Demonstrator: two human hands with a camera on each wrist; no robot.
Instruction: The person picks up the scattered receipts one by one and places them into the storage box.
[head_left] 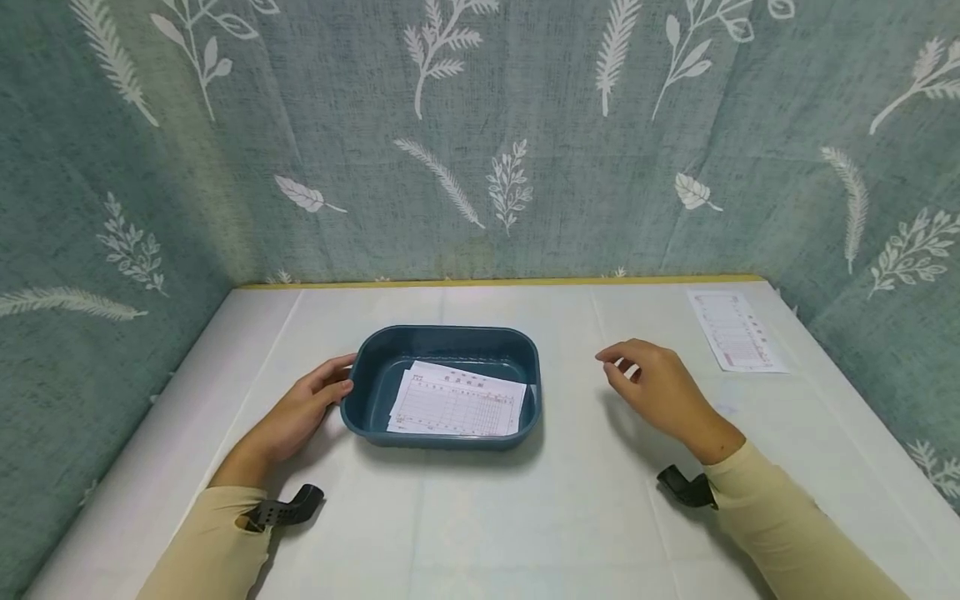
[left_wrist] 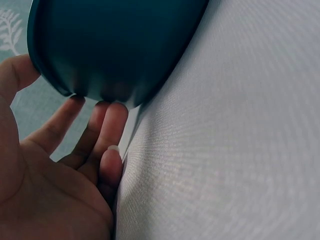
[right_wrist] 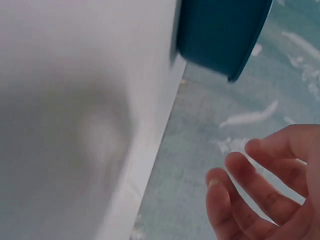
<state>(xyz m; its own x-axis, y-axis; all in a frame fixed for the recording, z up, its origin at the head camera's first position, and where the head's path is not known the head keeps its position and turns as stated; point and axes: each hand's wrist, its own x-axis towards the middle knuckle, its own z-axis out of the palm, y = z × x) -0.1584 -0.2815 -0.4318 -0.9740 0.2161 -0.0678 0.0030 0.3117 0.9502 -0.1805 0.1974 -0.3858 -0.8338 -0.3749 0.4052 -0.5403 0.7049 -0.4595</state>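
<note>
A dark teal plastic basin (head_left: 442, 442) with rounded corners stands on the white tabletop. Several white printed form sheets (head_left: 459, 404) lie loosely stacked inside it, towards the near side. My left hand (head_left: 303, 412) rests beside the basin's left end. In the left wrist view, fingertips (left_wrist: 116, 117) touch the outside of the teal wall (left_wrist: 115, 50), with no finger curled over into the basin. My right hand (head_left: 660, 392) hovers above the table to the right of the basin, fingers loosely bent. Nothing is between those fingers (right_wrist: 240, 165) in the right wrist view.
Another printed form sheet (head_left: 735, 333) lies flat at the back right of the table (head_left: 525, 525). A green leaf-patterned cloth (head_left: 480, 167) hangs behind and on both sides. Yellow edging (head_left: 375, 285) runs along the table's back edge.
</note>
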